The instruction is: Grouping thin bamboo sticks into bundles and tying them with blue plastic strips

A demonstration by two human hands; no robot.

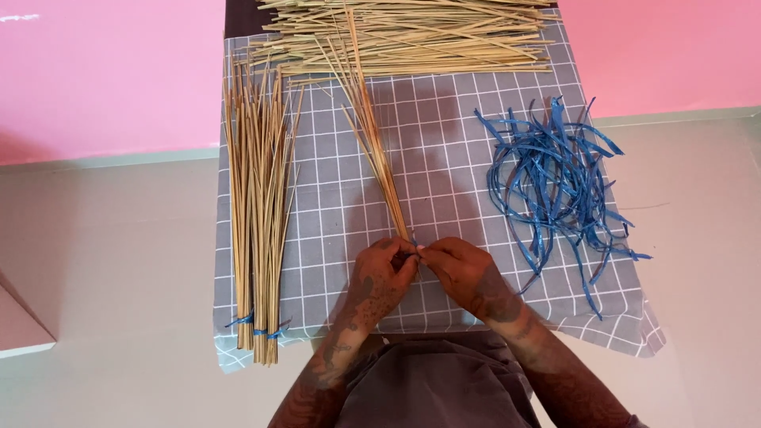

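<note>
A small bundle of thin tan sticks (371, 135) lies on the grey checked cloth (444, 158), fanning out toward the far side. Its near end sits between my two hands. My left hand (382, 273) and my right hand (460, 269) meet at that end, fingertips pinched together around the sticks and a bit of blue strip that barely shows between them. How the strip wraps the sticks is hidden by my fingers.
Two tied bundles of sticks (258, 214) with blue ties lie at the cloth's left edge. A large loose heap of sticks (412, 36) lies across the far end. A tangle of blue plastic strips (555, 182) sits at right. Pink wall behind.
</note>
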